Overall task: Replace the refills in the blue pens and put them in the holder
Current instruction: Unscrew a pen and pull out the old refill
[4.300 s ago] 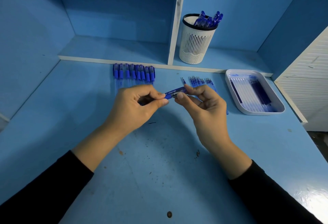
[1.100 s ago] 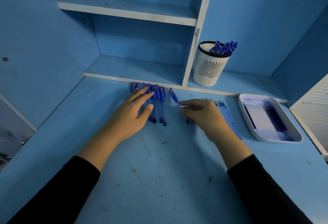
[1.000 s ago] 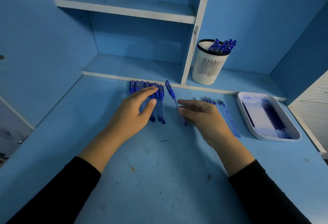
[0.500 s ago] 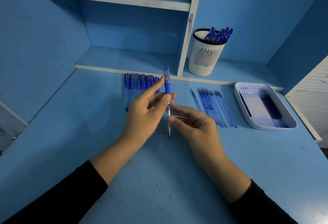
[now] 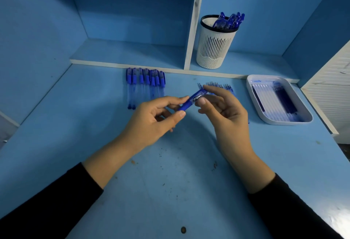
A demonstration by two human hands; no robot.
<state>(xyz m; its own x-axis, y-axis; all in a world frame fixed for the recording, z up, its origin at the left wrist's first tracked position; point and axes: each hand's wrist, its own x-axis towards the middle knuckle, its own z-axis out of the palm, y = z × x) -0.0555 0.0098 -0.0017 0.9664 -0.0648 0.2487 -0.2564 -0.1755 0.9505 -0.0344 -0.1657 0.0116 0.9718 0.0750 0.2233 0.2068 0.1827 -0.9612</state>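
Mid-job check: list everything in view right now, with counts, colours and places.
Blue plastic pen: one, blue, held above the desk between both hands.
Row of capped pens: about seven, blue and clear, side by side on the desk at the shelf edge.
Thin loose refills: several, bluish, on the desk, partly hidden behind the right hand.
Slotted plastic pen holder: one, white with a black rim, on the lower shelf, right compartment.
Pens in the holder: several, blue, standing.
Shallow plastic tray: one, white, on the desk at the right, holding pale tubes and dark blue pieces.
Painted desk: one, blue.
Left hand: pinches the pen's lower part.
Right hand: pinches its upper end.
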